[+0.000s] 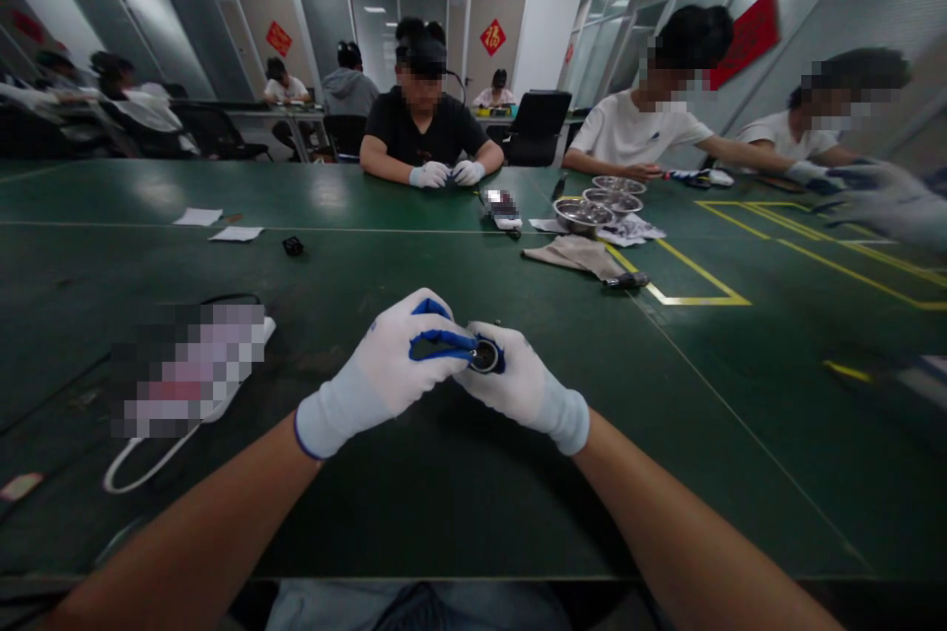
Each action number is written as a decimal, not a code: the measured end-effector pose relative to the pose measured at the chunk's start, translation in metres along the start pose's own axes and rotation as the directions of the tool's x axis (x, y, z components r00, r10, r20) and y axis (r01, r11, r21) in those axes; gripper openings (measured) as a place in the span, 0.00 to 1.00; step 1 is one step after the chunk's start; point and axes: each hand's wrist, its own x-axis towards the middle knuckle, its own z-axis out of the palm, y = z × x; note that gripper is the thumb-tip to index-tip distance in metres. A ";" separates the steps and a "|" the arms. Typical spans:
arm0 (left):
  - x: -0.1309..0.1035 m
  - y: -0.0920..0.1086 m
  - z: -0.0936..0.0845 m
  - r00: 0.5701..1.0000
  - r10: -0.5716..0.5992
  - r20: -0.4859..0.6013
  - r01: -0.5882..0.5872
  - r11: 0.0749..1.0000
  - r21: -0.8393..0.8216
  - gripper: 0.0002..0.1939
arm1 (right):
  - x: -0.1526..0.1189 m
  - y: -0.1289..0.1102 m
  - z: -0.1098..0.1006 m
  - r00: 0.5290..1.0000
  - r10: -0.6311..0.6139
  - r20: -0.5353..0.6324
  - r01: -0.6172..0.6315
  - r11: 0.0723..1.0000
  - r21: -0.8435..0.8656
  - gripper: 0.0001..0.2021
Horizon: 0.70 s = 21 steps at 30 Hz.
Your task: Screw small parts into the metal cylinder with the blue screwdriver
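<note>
Item, left hand (385, 352): gloved in white knit with blue coated fingers, thumb and fingertips pinched together at the rim of a round hollow part (484, 356). Whether a smaller piece sat between them could not be told.
Item, right hand (514, 373): likewise gloved, clamped around the same part, close against the left.
Item, the part: dark-cored, with a pale, smooth, apparently metallic circular rim, raised between both hands above the surface (444, 503).
Condition: handling was under way, the part neither set down nor released; what was complete and what remained could not be read.
Surface: green, smooth, faintly reflective, seamed.
To the left: a white-edged object (260, 335) with a looped strap, largely obscured; beyond it, a small black item (293, 246) and flat paper slips (237, 234).
Ahead, rightward: a limp beige cloth (571, 254), a dark cylindrical object (627, 282) beside its edge, shiny round metal bowls (584, 214) and angular yellow tape lines (702, 301).
Far side: a seated person (425, 130) in black.
</note>
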 end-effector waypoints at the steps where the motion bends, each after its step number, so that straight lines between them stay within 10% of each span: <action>1: -0.001 0.002 0.001 1.000 -0.004 0.016 0.003 1.000 0.015 0.04 | -0.001 -0.001 0.001 1.000 -0.015 0.004 0.015 1.000 -0.026 0.09; 21: 0.000 0.028 0.000 0.970 -0.118 0.214 0.080 0.980 0.181 0.07 | -0.005 -0.005 0.010 0.993 -0.076 0.089 0.082 0.994 -0.067 0.05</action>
